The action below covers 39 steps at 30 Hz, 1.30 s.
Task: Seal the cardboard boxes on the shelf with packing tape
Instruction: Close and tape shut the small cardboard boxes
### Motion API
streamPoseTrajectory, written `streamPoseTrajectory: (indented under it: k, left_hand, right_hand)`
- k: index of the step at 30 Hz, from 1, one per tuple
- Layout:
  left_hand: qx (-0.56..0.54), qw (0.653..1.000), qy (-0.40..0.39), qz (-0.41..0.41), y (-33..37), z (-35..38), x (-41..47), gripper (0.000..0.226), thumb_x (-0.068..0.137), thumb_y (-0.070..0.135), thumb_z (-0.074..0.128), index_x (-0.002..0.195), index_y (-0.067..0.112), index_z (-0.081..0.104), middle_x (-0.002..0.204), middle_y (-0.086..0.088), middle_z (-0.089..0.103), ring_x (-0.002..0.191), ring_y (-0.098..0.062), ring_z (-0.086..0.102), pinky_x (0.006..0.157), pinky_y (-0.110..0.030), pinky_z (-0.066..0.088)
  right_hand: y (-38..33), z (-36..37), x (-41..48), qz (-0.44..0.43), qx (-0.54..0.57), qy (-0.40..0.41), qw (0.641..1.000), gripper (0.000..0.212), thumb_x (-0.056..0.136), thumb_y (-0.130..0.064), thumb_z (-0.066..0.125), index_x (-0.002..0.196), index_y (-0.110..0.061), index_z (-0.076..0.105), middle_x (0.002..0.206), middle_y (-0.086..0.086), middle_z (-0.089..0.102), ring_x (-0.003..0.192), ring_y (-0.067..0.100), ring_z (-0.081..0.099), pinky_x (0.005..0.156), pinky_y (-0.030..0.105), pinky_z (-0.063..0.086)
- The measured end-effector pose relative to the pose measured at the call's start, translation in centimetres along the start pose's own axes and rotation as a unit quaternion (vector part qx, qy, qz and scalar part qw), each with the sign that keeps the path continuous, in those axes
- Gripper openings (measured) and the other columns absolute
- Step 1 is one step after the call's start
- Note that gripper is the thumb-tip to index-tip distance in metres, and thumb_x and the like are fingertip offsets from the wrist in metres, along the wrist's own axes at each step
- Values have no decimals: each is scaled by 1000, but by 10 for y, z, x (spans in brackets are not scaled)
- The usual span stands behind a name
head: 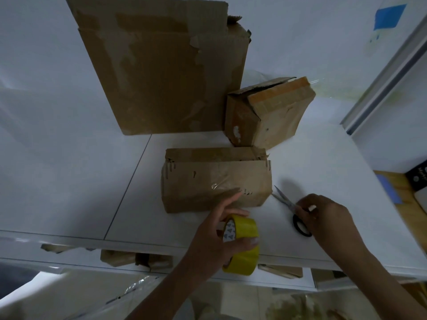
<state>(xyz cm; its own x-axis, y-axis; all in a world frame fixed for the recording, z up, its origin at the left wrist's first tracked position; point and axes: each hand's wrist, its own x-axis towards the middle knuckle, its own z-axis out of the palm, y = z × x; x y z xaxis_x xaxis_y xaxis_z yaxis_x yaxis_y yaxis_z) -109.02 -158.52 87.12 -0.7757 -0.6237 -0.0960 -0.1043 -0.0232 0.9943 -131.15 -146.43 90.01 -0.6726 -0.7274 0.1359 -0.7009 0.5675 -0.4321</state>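
Note:
A low cardboard box (215, 181) lies on the white shelf top (323, 162), with clear tape across its upper face. My left hand (221, 236) grips a yellow roll of packing tape (245, 248) just in front of that box, its index finger reaching toward the box's front edge. To the right, my right hand (328, 218) holds black-handled scissors (293, 211) that lie on the shelf top, blades pointing at the box's right corner. A tall cardboard box (166, 72) stands at the back, and a small tilted box (270, 112) with loose flaps sits beside it.
More cardboard pieces (136, 259) show on the shelf level below the front edge. A white wall with a blue tape patch (388, 17) rises behind. A wooden surface (402, 199) with a dark object lies at the far right.

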Motion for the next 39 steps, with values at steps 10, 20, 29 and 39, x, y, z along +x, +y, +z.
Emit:
streamPoseTrajectory:
  k: [10,20,29,39]
  left_hand:
    - [68,996,-41,28,11,6,-8,93,71,30,88,142,59,34,127,19,61,120,-10,58,103,-47,47]
    - [9,999,-51,4,10,14,-15,84,74,27,86,140,52,40,122,17,65,109,-5,64,82,-16,52]
    - [2,994,-26,-110,12,10,-9,77,49,62,78,118,42,49,106,12,69,90,5,66,71,-13,48]
    - [-26,997,32,-58,7,-33,-19,44,52,48,81,93,34,75,104,8,73,97,-9,67,81,-31,57]
  right_hand:
    - [-54,8,-16,38,436,-185,880,31,64,-27,78,91,-11,75,89,6,75,87,17,70,69,23,55]
    - [-54,13,-15,39,408,-126,904,5,67,-21,79,70,-18,76,73,-1,73,71,8,65,68,17,50]
    - [-60,21,-20,-47,288,-50,955,17,74,-12,81,67,-25,73,67,-11,69,66,10,63,62,20,49]
    - [-91,40,-16,-136,241,13,961,54,68,-44,81,115,-28,60,109,-21,58,95,7,56,74,16,45]
